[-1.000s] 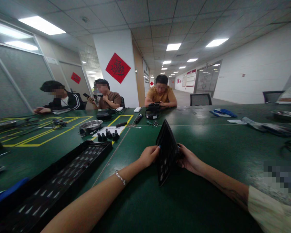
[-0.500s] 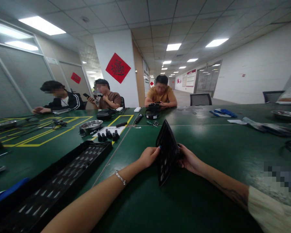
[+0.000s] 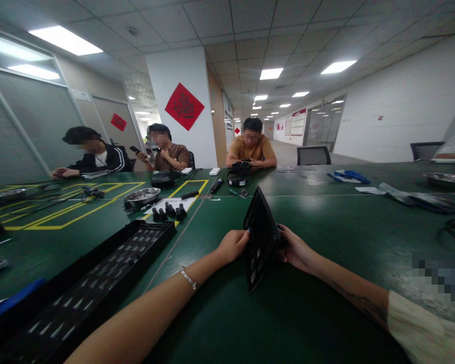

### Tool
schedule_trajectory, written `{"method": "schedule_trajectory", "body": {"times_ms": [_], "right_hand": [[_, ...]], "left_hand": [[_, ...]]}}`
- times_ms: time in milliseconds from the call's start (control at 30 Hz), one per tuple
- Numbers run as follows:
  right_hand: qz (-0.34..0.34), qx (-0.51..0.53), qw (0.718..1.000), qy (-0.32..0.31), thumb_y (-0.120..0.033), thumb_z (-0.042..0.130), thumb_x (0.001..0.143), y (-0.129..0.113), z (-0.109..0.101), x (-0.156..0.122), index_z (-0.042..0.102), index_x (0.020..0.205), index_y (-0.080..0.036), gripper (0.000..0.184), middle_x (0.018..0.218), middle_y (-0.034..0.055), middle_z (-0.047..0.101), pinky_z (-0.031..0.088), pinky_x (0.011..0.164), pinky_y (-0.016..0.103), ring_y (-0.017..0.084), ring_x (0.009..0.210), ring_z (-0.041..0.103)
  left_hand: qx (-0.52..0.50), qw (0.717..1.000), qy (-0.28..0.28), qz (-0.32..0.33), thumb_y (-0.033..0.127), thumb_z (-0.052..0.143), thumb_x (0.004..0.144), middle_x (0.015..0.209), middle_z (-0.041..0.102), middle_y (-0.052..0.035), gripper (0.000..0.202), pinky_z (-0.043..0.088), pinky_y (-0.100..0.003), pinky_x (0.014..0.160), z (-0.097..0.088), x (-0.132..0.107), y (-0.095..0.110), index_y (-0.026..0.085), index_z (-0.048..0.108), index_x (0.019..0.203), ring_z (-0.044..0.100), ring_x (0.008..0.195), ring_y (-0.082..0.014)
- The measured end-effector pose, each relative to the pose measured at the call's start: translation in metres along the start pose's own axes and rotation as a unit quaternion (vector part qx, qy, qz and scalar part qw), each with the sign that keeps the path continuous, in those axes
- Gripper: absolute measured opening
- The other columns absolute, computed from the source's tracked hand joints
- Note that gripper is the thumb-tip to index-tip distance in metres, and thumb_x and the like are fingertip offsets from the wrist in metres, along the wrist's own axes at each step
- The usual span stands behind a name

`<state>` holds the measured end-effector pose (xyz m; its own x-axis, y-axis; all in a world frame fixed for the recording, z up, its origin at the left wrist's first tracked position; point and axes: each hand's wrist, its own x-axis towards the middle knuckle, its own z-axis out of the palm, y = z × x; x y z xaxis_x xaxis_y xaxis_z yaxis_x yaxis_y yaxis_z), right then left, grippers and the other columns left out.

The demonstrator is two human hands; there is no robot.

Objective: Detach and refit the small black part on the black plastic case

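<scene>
Between my two hands a flat black panel (image 3: 261, 235) stands on edge over the green table, its face turned partly to the left. Small pale marks or slots show near its lower end; I cannot make out what they are. My left hand (image 3: 233, 244) grips its left edge, thumb on the face. From the right, my right hand (image 3: 298, 250) is closed on the opposite side, with some fingers hidden behind the panel. Left of my left forearm lies a long black tray (image 3: 136, 247) with rows of pale pointed pieces in it.
Several black cylindrical parts (image 3: 169, 212) stand on white paper near a metal bowl (image 3: 143, 196). Scissors (image 3: 243, 192) and a black case (image 3: 238, 177) lie ahead. Blue cloth (image 3: 349, 176) and plastic bags (image 3: 413, 197) are at right. Several people sit around the table (image 3: 326, 212).
</scene>
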<state>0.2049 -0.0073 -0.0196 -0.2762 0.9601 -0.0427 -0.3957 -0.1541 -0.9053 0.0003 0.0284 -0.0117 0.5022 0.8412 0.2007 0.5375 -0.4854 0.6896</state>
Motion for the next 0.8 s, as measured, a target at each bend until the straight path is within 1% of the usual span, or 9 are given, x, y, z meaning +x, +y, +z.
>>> {"method": "schedule_trajectory", "body": {"times_ms": [133,300,500,633,800], "right_hand": [[0.005,-0.007,1.000,0.000,-0.028,0.048,0.083,-0.001,0.000,0.001,0.040,0.107,-0.021,0.026,0.064,-0.0025,0.056,0.037,0.030,0.016,0.009,0.038,0.051],[0.005,-0.001,1.000,0.002,-0.029,0.047,0.085,0.001,-0.003,0.001,0.040,0.107,-0.022,0.025,0.064,-0.0027,0.056,0.037,0.030,0.016,0.009,0.037,0.051],[0.008,-0.005,1.000,-0.004,-0.029,0.048,0.084,0.001,-0.003,0.001,0.039,0.109,-0.022,0.027,0.063,-0.0033,0.056,0.037,0.030,0.016,0.009,0.036,0.050],[0.003,-0.002,1.000,-0.008,-0.030,0.047,0.085,0.001,-0.004,0.001,0.040,0.107,-0.022,0.025,0.064,-0.0028,0.056,0.037,0.031,0.017,0.009,0.036,0.050],[0.003,-0.004,1.000,-0.008,-0.031,0.049,0.084,0.003,-0.005,0.002,0.040,0.108,-0.022,0.027,0.066,-0.0023,0.057,0.037,0.030,0.017,0.009,0.037,0.051]], "left_hand": [[0.044,0.999,0.006,0.003,0.048,0.021,0.088,0.049,0.041,0.0018,0.050,0.026,-0.022,0.048,-0.001,-0.001,0.004,0.015,0.046,0.061,0.036,0.048,-0.0096],[0.149,0.989,0.023,0.010,0.039,0.026,0.089,0.055,0.048,0.0002,0.043,0.027,-0.022,0.051,-0.003,-0.004,0.013,0.015,0.054,0.068,0.041,0.051,-0.0104],[0.228,0.974,0.021,0.005,0.036,0.024,0.090,0.065,0.057,-0.0038,0.042,0.031,-0.023,0.057,-0.005,-0.007,0.017,0.016,0.058,0.076,0.052,0.062,-0.0141],[0.252,0.967,0.023,0.014,0.036,0.022,0.091,0.069,0.060,-0.0055,0.043,0.032,-0.024,0.059,-0.005,-0.007,0.018,0.017,0.058,0.079,0.055,0.066,-0.0162],[0.251,0.968,0.021,0.021,0.036,0.020,0.091,0.071,0.061,-0.0058,0.043,0.033,-0.025,0.060,-0.005,-0.007,0.017,0.017,0.057,0.079,0.056,0.066,-0.0168]]}}
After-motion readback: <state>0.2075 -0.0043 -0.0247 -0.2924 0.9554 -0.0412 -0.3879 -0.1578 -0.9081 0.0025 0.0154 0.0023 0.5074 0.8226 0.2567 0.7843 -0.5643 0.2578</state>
